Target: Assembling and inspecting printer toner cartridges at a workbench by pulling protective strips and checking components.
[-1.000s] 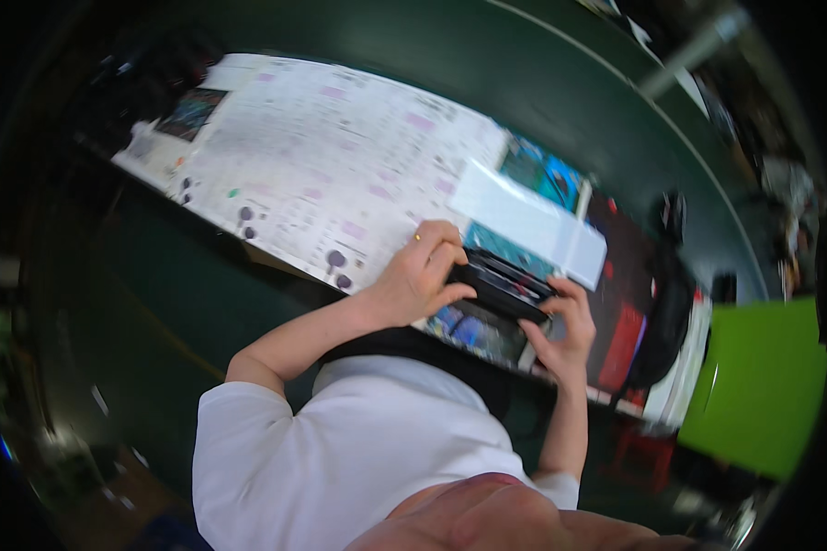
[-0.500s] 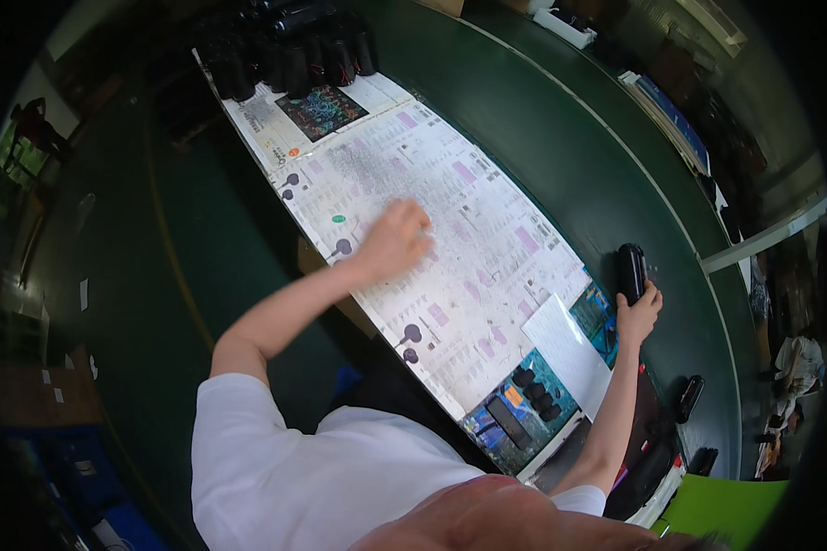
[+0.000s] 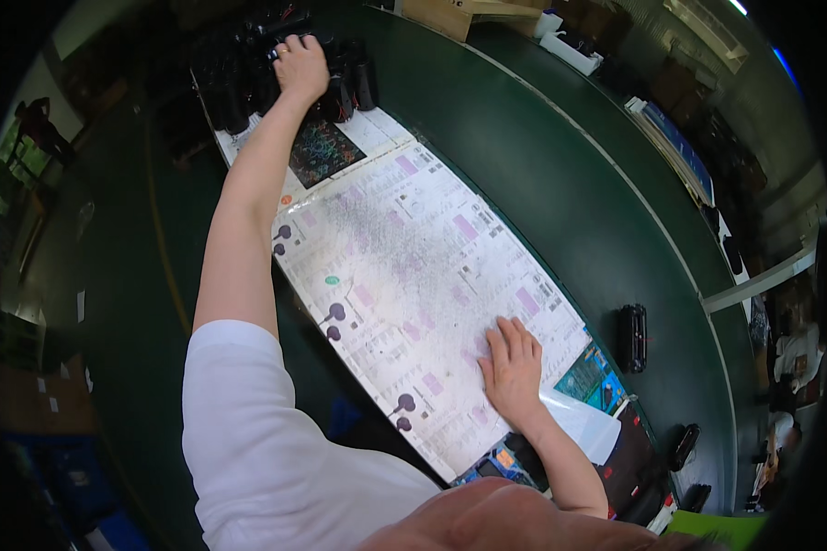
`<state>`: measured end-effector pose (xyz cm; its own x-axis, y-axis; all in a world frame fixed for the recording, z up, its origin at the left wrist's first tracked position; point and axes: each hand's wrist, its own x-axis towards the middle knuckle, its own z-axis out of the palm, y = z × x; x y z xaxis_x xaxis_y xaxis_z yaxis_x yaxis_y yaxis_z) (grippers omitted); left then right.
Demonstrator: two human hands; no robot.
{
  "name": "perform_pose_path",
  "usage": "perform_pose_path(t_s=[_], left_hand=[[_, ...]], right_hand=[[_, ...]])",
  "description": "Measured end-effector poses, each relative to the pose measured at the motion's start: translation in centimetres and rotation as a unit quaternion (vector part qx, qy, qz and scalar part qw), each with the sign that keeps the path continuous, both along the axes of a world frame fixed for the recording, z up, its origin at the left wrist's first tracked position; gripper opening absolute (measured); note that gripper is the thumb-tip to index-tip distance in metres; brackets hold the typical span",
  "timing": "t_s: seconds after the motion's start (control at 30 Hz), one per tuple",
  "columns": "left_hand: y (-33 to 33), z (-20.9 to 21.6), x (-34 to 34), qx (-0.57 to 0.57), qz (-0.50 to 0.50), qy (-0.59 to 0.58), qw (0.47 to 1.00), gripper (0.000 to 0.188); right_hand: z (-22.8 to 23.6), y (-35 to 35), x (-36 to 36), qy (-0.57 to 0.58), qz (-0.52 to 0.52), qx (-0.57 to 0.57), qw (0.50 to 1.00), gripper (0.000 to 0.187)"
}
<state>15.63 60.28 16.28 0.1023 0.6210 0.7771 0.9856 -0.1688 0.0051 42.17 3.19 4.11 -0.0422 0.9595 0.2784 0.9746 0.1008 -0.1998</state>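
Note:
At the far left end of the board, my left hand [image 3: 303, 69] has its fingers curled over a black cylindrical device in a cluster of black cylindrical devices [image 3: 363, 84]. Its fingertips are partly hidden among the dark shapes. My right hand [image 3: 515, 372] rests palm down with fingers spread on the white printed sheet [image 3: 432, 266]. A single black cylindrical device [image 3: 632, 338] sits on the green bench beyond the sheet's right edge, apart from both hands.
Two more black devices [image 3: 685, 447] lie farther right on the green bench [image 3: 560, 184]. A loose white paper [image 3: 583, 427] is beside my right forearm. A metal bar [image 3: 763, 280] crosses at the right, and a stack of boards [image 3: 675, 147] stands behind.
My left hand has moved from above the sheet to the far cluster of devices. My right hand has let go of the black device on the bench and moved onto the sheet.

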Motion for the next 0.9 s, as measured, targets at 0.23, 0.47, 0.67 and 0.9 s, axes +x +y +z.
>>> perform_pose_path(t_s=[0.23, 0.47, 0.67, 0.9], left_hand=[[6.5, -0.5, -4.5, -0.168, 0.015, -0.103, 0.980, 0.045], [-0.3, 2.5, -2.3, -0.073, 0.002, 0.114, 0.991, 0.054], [-12.4, 1.6, 3.7, 0.061, -0.298, 0.138, 0.943, 0.059], [-34.4, -5.6, 10.2, -0.090, -0.672, 0.045, 0.734, 0.074]], right_hand=[[0.1, -0.1, 0.2, -0.021, 0.000, -0.015, 1.000, 0.048], [0.0, -1.3, 0.0, -0.027, -0.007, -0.001, 1.000, 0.051], [-1.1, -0.9, 1.7, 0.037, -0.013, 0.031, 0.999, 0.050], [4.1, -8.6, 7.7, 0.735, -0.079, 0.058, 0.671, 0.090]])
